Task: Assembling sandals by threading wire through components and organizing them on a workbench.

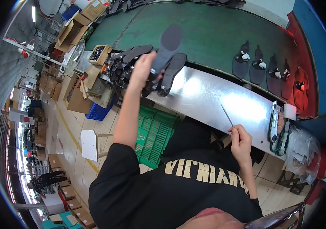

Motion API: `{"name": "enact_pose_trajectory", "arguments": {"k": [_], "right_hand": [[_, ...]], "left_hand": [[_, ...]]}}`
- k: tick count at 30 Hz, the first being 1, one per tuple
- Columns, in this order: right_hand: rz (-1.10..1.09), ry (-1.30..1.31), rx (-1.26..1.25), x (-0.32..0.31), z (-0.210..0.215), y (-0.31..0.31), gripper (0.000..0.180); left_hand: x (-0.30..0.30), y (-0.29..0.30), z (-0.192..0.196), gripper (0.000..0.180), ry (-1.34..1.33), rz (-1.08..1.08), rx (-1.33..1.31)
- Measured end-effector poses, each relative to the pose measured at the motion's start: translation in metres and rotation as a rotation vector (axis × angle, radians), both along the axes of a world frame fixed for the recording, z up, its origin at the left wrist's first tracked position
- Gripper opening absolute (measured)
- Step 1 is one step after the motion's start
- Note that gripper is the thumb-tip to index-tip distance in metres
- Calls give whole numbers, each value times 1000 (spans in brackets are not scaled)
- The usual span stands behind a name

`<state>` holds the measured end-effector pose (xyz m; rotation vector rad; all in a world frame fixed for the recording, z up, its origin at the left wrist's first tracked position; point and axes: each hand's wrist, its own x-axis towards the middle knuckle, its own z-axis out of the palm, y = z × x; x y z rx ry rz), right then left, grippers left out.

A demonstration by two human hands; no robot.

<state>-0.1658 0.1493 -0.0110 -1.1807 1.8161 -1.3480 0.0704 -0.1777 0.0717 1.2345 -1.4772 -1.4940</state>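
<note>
My left hand (143,70) is closed around one end of a dark sandal (170,40), its flat grey sole tilted up over the green conveyor belt; the grip is partly hidden. Just beside it, another black sandal (175,68) lies sole up at the end of a heap of black sandals (123,70). Over the front edge of the shiny metal bench (205,89), my right hand (241,143) pinches a thin metal rod (227,115) that points away from me across the bench top.
Several sandals with white stuffing (259,65) rest on the green belt (208,34) at right. A box cutter (273,128) and scissors (284,141) lie at the bench's right end beside a plastic bag (304,149). A green crate (153,133) stands below; a hammer (83,87) sits left.
</note>
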Motion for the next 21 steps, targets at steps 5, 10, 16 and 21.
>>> {"name": "enact_pose_trajectory", "arguments": {"k": [5, 10, 16, 21], "right_hand": [[-88, -15, 7, -25, -8, 4, 13], [-322, 202, -43, -64, 3, -8, 30], [-427, 467, 66, -97, -20, -6, 37], [-412, 533, 155, -97, -18, 1, 41]], "left_hand": [[49, -15, 12, 58, -937, 241, -600], [9, 25, 29, 54, -972, 258, -844], [-119, 23, -4, 51, -436, -183, -695], [-249, -10, -101, 54, -452, -387, -642]]}}
